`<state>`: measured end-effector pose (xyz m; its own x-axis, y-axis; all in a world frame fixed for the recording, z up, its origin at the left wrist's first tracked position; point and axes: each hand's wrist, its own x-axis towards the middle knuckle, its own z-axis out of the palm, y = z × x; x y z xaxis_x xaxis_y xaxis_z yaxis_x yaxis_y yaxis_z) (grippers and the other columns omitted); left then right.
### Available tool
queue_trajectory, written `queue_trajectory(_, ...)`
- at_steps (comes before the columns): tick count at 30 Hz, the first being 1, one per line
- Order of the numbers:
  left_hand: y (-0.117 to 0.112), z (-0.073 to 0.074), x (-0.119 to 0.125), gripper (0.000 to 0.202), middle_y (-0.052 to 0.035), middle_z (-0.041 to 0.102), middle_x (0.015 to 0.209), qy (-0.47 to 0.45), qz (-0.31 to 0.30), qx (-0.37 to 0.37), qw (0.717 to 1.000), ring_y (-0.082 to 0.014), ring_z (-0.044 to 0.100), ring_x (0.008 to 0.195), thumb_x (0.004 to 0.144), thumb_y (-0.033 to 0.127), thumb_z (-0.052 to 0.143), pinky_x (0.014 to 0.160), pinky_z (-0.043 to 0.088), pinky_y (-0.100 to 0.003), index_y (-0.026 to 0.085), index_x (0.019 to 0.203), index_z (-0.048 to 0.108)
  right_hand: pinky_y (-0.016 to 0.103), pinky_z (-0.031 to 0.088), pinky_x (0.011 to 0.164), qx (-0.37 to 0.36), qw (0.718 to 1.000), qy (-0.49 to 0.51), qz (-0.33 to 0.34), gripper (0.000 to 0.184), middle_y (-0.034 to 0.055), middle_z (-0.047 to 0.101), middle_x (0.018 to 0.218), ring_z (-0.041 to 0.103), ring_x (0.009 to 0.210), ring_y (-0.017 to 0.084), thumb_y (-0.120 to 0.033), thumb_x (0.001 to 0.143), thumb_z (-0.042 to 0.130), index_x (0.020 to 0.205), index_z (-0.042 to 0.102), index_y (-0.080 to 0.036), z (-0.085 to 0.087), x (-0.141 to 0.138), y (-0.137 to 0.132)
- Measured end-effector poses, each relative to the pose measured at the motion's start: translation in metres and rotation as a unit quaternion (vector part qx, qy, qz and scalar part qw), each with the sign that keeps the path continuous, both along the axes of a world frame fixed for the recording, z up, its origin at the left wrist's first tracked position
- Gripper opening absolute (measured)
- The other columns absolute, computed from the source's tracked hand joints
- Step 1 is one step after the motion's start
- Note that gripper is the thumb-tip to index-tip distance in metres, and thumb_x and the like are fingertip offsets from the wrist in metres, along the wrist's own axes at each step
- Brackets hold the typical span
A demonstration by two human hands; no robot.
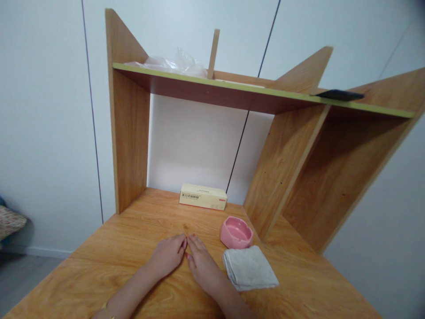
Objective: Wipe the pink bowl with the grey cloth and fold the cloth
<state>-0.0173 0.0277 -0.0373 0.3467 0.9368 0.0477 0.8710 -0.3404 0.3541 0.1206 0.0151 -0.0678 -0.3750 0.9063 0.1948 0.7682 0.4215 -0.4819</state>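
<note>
We have both hands resting on the table (99,257), fingertips meeting. Our right hand (202,263) is spread palm down, gripping nothing we can see; our left hand (170,253) is curled, and we cannot tell whether its fingers enclose anything. The cloth (251,269), folded, lies at three o'clock from our right hand, the nearer of the two, just beside that forearm. The bowl (236,233) sits at two o'clock, at the cloth's far edge; whether they touch is unclear. The box (203,197) stands at twelve o'clock, well beyond our fingertips, its long axis running roughly from nine to three. Above it spans a shelf (206,91) bearing crumpled plastic (179,64); behind is a pale wall (43,110).
</note>
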Motion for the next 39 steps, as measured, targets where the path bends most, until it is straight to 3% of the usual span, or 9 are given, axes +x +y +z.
queue_trajectory(12, 0.0, 0.0, 0.0, 0.019, -0.0057, 0.066, 0.086, 0.002, 0.003, 0.001, 1.0, -0.0193, 0.06, 0.082, 0.084, 0.013, 0.036, 0.07, 0.039, -0.026, 0.018, 0.088, 0.054, 0.036, 0.024, 0.106, 0.009, 1.0, 0.01, -0.004, 0.047, 0.0095, 0.04, 0.135, 0.03, 0.127, 0.018, -0.018, 0.083, 0.034, 0.129, 0.04, -0.01, -0.003, 0.0, 0.002)
queue_trajectory(30, 0.004, -0.001, 0.0, 0.02, -0.0057, 0.064, 0.091, -0.018, 0.01, -0.015, 1.0, -0.0174, 0.059, 0.084, 0.082, 0.011, 0.035, 0.07, 0.04, -0.025, 0.018, 0.088, 0.053, 0.037, 0.024, 0.106, 0.009, 1.0, 0.014, 0.002, 0.048, 0.012, 0.038, 0.135, 0.029, 0.127, 0.02, -0.016, 0.082, 0.034, 0.13, 0.039, -0.008, -0.003, 0.0, 0.001)
queue_trajectory(36, 0.009, 0.013, 0.018, 0.02, -0.0076, 0.063, 0.101, -0.083, 0.059, 0.014, 0.995, -0.0186, 0.058, 0.094, 0.082, 0.017, 0.036, 0.079, 0.039, -0.027, 0.017, 0.096, 0.051, 0.036, 0.023, 0.106, 0.043, 0.996, 0.043, 0.063, 0.05, 0.0091, 0.039, 0.135, 0.031, 0.126, 0.018, -0.012, 0.081, 0.034, 0.131, 0.035, -0.014, 0.002, 0.001, 0.003)
queue_trajectory(39, 0.014, 0.023, 0.038, 0.028, -0.0099, 0.063, 0.102, -0.122, 0.043, 0.012, 0.992, -0.0199, 0.058, 0.096, 0.085, 0.024, 0.033, 0.081, 0.039, -0.029, 0.015, 0.107, 0.048, 0.034, 0.02, 0.107, 0.051, 0.995, 0.045, 0.076, 0.047, 0.009, 0.038, 0.136, 0.028, 0.127, 0.019, -0.013, 0.082, 0.034, 0.129, 0.039, -0.013, 0.002, 0.0, 0.003)
